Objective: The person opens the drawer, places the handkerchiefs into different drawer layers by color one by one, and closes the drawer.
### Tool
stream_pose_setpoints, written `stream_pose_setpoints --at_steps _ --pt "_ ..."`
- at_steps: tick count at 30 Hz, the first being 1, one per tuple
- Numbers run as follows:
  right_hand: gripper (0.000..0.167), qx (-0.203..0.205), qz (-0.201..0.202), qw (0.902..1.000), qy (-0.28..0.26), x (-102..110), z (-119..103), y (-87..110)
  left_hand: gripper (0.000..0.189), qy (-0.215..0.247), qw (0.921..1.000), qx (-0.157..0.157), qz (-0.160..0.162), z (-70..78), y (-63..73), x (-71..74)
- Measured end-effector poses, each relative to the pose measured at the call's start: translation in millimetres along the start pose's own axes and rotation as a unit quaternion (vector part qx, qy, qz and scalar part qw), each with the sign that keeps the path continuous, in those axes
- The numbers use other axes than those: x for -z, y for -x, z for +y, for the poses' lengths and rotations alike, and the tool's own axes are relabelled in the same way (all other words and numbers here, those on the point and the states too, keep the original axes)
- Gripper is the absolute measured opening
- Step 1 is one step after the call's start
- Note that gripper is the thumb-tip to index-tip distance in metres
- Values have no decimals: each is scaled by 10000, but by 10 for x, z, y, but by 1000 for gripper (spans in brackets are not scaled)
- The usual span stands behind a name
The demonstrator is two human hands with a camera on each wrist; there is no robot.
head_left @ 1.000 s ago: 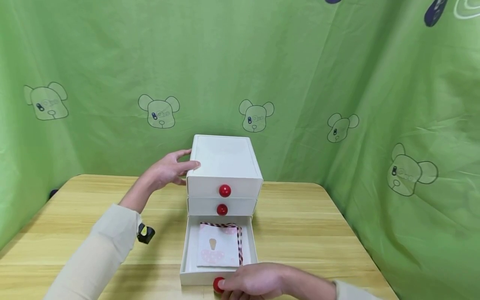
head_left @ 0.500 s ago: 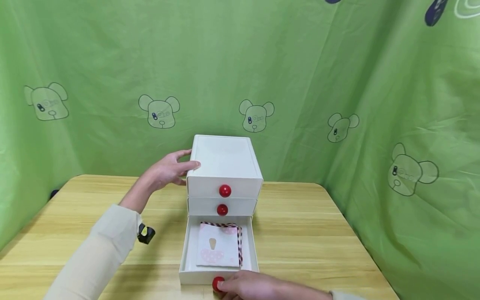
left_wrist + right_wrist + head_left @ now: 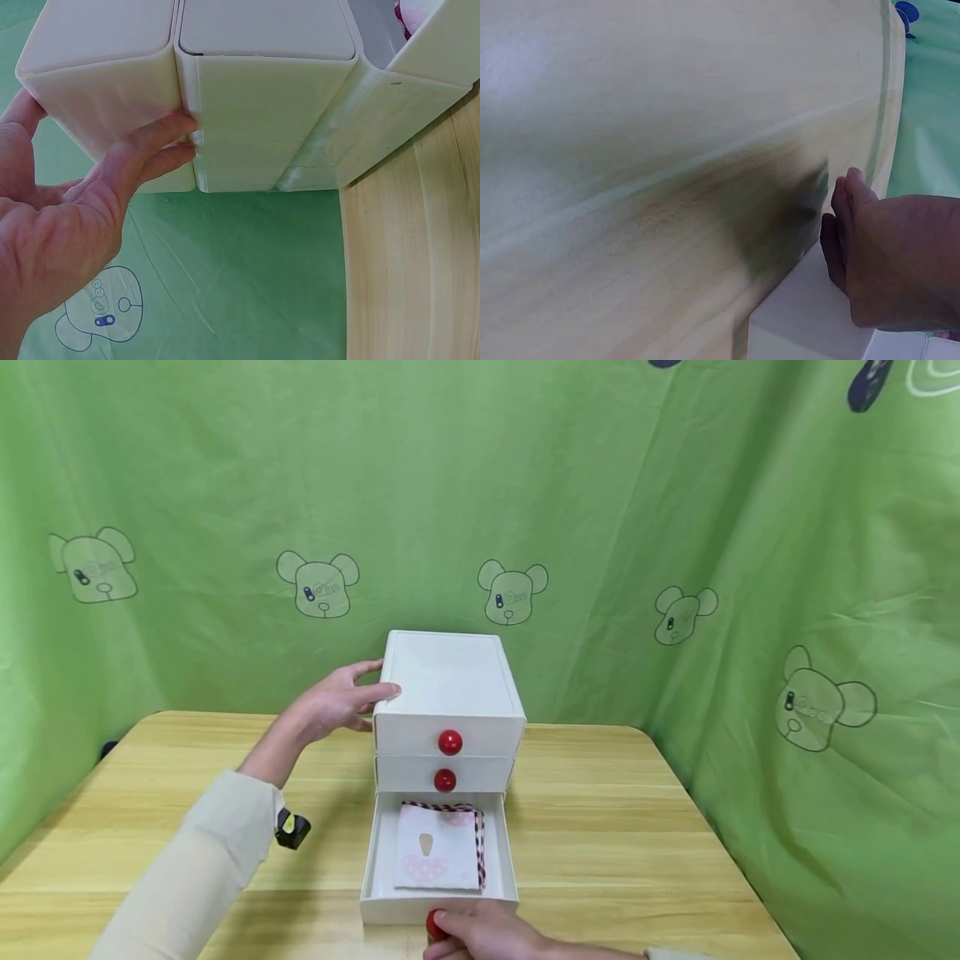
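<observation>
A white three-drawer cabinet point(image 3: 450, 672) with red knobs stands on the table, its bottom drawer point(image 3: 384, 860) pulled out. Inside that drawer lies a folded pink-and-white cloth point(image 3: 442, 852) with a checked edge. My left hand point(image 3: 341, 700) rests against the cabinet's upper left side, thumb on the top edge. In the left wrist view its fingers point(image 3: 146, 142) lie fairly straight along the side wall. My right hand point(image 3: 487, 933) pinches the bottom drawer's red knob point(image 3: 435, 925) between thumb and fingers. The right wrist view shows the hand point(image 3: 892, 255) at the drawer front; the knob is hidden there.
The wooden table point(image 3: 615, 843) extends to both sides of the cabinet. A green curtain point(image 3: 600, 485) with bear-face prints hangs behind and around it. A small black object with a yellow patch point(image 3: 292, 828) shows by the left sleeve.
The bottom drawer's front has shifted very slightly inward. My right hand has turned a little at the knob, its fingers now tucked under it. The left hand has stayed in place.
</observation>
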State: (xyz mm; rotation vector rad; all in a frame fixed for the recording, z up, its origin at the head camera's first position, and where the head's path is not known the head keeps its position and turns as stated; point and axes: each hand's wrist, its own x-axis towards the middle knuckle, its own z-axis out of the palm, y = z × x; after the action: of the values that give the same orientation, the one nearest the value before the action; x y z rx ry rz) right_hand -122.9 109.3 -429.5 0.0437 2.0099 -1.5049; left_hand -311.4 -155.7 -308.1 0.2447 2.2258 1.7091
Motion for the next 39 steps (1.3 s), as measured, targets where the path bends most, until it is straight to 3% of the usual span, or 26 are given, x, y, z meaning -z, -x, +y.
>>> stream_pose_setpoints --at_steps 12,22,39 --pt "30 97 -82 9996 -241 27 -25 -44 92 55 10000 -32 4 -9 6 8" --pt "32 146 -165 9941 -1059 94 -85 -195 93 79 10000 -34 -12 -15 -2 7" --pt "33 527 -84 9927 -1078 260 -214 -561 94 51 10000 11 42 -16 0 -6"
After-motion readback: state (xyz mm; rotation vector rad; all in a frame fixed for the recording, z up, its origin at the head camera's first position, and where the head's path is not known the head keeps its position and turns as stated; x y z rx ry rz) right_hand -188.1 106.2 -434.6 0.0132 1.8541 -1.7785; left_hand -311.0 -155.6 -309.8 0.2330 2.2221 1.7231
